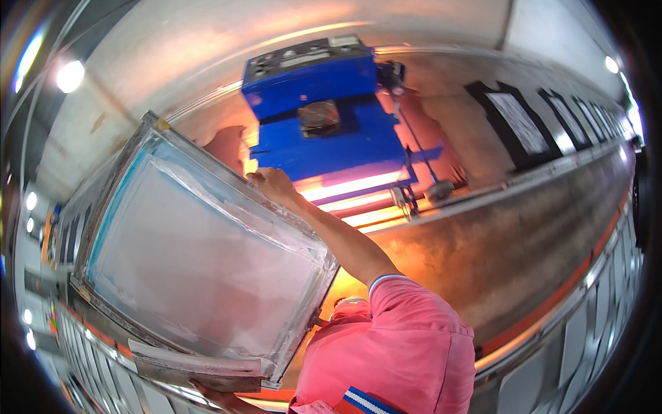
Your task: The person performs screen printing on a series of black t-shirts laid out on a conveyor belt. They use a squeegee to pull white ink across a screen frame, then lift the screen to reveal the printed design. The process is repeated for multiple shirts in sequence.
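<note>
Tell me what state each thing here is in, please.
Printing screen, held, mesh facing the camera
Squeegee, along the screen's lower edge
Right hand, closed on the screen's edge
Left hand, at the squeegee; grip partly hidden
Blue flash dryer, on, glowing orange
Dryer fan, spinning or still: cannot tell
Black garments, laid flat
Ceiling light, lit

Stretched the bare right forearm point(339, 236) diagonally up and leftward across the view. Held the right hand point(277, 186) high, nearly in line with the forearm, with fingers point(258, 178) curled over in a closed grip. Reached low with the left hand point(215, 395), partly hidden near the lower edge, with only a short length of left forearm point(244, 406) showing.
</note>
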### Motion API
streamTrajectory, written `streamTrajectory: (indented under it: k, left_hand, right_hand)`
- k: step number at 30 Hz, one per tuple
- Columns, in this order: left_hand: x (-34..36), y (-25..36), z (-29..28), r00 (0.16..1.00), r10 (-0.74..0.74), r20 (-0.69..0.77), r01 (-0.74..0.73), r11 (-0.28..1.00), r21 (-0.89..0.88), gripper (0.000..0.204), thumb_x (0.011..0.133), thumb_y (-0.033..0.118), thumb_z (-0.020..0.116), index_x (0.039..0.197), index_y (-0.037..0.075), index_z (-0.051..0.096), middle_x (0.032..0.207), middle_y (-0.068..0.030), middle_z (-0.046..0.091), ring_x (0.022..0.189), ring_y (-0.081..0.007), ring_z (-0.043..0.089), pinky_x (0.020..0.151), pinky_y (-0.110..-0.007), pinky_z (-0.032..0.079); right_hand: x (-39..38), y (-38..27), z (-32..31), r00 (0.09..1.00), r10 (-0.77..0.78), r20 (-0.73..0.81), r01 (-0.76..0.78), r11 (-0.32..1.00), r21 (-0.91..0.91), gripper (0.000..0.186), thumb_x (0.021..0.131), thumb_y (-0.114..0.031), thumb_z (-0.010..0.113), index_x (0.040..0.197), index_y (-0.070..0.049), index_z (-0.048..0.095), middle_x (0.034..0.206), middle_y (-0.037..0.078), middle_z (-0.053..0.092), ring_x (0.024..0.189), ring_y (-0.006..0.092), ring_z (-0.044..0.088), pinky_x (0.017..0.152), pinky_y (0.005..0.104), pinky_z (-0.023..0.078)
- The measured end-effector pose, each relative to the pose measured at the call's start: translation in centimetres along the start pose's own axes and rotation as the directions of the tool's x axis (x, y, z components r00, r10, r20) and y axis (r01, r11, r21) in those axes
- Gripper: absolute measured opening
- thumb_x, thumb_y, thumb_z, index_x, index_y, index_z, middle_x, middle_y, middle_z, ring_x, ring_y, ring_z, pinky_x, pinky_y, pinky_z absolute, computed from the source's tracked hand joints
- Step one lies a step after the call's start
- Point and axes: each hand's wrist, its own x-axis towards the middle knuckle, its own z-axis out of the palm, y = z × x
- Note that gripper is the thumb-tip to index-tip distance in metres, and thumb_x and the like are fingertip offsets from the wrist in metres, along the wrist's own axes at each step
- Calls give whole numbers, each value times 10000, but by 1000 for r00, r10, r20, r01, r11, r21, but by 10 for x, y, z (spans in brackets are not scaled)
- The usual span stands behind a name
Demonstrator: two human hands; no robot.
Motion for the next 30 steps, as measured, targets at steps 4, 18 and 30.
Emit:
streamTrajectory:
  k: [4,18,30]
  left_hand:
    - [94,-22,75,971,-38,236,13,994,106,869,946,637,475,1552,63,234,1595,-158,224,1442,-349,262,1179,-518,255]
    - [214,-141,322,631,-282,723,80,951,300,806,984,568,460,1523,-6,287,1572,-160,277,1410,-328,324,1156,-460,290]
    - [211,-203,418,466,-422,778,344,896,280,714,1003,507,480,1504,16,344,1509,-109,392,1332,-270,415,1108,-414,328]
  right_hand:
    - [12,26,-54,955,-43,-295,10,993,-115,440,956,-433,567,943,-14,704,888,221,695,852,417,670,740,473,505]
    - [-91,127,-227,635,196,-747,-435,890,-136,469,962,-436,578,918,17,689,781,245,670,774,415,666,664,487,486]
    - [-134,139,-288,491,249,-835,-504,863,-39,546,972,-517,548,850,4,659,711,127,624,669,231,617,628,387,439]
